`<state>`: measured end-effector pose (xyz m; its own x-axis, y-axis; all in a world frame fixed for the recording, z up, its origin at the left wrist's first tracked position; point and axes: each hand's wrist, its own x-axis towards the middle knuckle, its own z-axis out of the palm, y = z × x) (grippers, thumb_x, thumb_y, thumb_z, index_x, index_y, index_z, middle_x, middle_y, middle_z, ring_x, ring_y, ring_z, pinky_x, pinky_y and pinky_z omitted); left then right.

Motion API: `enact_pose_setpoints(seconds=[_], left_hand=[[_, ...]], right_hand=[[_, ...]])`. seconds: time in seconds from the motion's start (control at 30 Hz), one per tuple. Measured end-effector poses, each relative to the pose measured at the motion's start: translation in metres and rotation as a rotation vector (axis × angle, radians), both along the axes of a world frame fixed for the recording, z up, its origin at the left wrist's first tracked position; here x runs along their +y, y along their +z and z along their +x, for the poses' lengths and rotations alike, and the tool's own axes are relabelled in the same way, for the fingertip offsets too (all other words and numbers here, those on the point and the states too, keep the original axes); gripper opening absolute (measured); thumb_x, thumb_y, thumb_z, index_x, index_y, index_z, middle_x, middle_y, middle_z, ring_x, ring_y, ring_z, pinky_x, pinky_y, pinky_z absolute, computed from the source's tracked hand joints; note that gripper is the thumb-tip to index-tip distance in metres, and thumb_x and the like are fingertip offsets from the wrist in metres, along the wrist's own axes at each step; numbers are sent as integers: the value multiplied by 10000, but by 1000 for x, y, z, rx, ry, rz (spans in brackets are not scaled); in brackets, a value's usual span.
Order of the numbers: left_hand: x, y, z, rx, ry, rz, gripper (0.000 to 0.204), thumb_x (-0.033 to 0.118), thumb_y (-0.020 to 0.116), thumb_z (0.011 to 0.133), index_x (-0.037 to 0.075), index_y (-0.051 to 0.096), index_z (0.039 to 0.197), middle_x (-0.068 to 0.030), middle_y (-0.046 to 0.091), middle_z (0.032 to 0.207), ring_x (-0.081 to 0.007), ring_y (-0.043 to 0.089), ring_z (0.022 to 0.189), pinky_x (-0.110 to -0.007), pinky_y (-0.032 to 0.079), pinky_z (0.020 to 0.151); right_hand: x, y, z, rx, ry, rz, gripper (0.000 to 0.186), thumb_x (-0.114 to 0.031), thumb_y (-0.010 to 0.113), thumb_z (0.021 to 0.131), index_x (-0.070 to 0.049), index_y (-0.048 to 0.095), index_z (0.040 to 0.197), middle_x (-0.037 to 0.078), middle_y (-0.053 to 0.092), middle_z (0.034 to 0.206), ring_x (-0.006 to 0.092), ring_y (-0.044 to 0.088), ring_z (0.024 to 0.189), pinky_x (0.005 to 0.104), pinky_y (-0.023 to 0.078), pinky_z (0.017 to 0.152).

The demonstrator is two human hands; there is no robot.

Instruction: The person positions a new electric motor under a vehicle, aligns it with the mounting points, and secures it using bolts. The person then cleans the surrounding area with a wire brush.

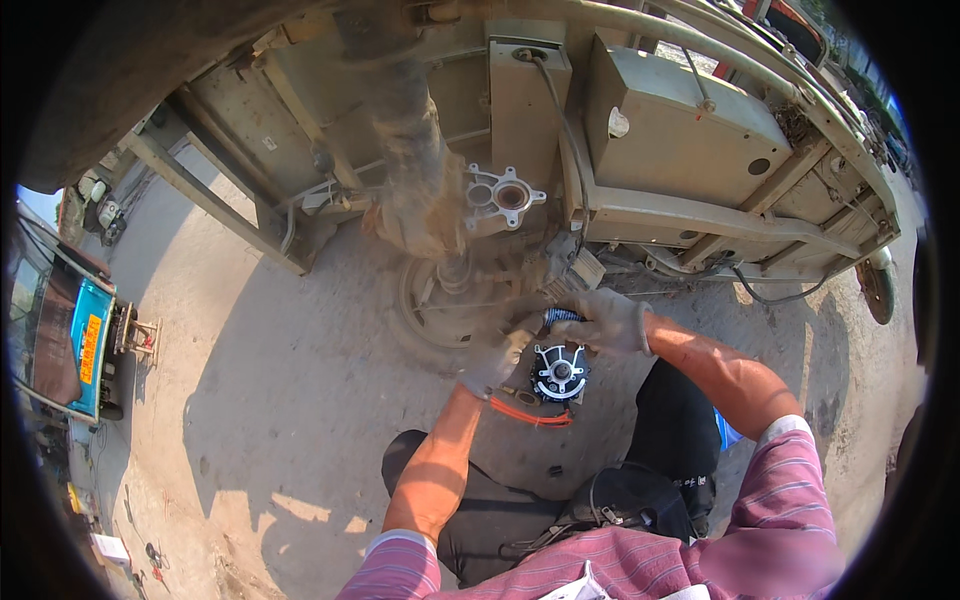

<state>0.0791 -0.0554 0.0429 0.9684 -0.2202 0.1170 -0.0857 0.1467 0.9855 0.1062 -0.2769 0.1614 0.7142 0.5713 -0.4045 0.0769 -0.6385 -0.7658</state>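
My left hand (pixel 492 366), in a dirty pale glove, reaches in from the left; its fingers are smeared by motion. My right hand (pixel 612 322), gloved too, has its fingers bent around a small dark ribbed part (pixel 563 316), whose kind I cannot make out. Just below both hands, an electric motor (pixel 561 374) with a silver star-shaped end plate and a central shaft sits on the ground. Orange-red cables (pixel 535 416) lie beside it. Ahead, a silver gear housing flange (pixel 508 197) with bolt lugs shows on the dusty axle (pixel 415 190).
A dusty wheel (pixel 408 300) stands behind my left hand. Overhead and ahead spans a tipped vehicle frame (pixel 690 208) with a metal box (pixel 690 115) and hanging cables. A blue vehicle (pixel 92 345) is at the far left. My bent knees flank the motor.
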Motion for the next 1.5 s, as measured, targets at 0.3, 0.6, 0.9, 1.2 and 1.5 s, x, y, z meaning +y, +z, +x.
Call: enact_pose_setpoints(seconds=[0.3, 0.6, 0.9, 1.2, 1.5], left_hand=[[4, 0, 9, 160, 57, -275, 289, 211, 740, 1071, 4, 724, 1271, -65, 765, 1107, -129, 715, 940, -299, 599, 844], [21, -6, 13, 123, 21, -197, 310, 296, 731, 1078, 12, 745, 1203, -90, 779, 1009, -148, 744, 849, -313, 609, 749], [45, -29, 47, 116, 452, -336, 324, 318, 712, 1087, 6, 747, 1165, -94, 803, 1049, -159, 754, 848, -312, 610, 750], [51, -66, 94, -57, 562, -239, 397, 270, 737, 1073, -32, 700, 1328, -86, 787, 1184, -156, 734, 1023, -313, 588, 898], [49, -63, 98, -31, 513, -269, 357, 252, 697, 1092, -49, 717, 1283, -47, 759, 1130, -117, 680, 1028, -287, 542, 924]], right_hand=[[17, 8, -2, -34, 10, -95, 491, -423, 592, 1114, -55, 630, 1436, 76, 721, 947, 155, 678, 827, 368, 567, 758], [24, 12, 9, -17, 30, -115, 438, -405, 618, 1125, -47, 660, 1373, 41, 706, 910, 133, 661, 756, 345, 556, 677], [22, 31, 43, -179, -171, 154, 362, -264, 640, 1111, 36, 655, 1312, 76, 748, 998, 133, 699, 804, 329, 608, 752], [40, 83, 138, -715, -35, -215, 434, -426, 654, 1046, -95, 741, 1312, 153, 779, 989, 279, 754, 882, 420, 593, 811], [69, 91, 169, -801, 43, -452, 375, -297, 657, 1011, -86, 753, 1306, 163, 793, 976, 321, 774, 897, 433, 591, 823]])
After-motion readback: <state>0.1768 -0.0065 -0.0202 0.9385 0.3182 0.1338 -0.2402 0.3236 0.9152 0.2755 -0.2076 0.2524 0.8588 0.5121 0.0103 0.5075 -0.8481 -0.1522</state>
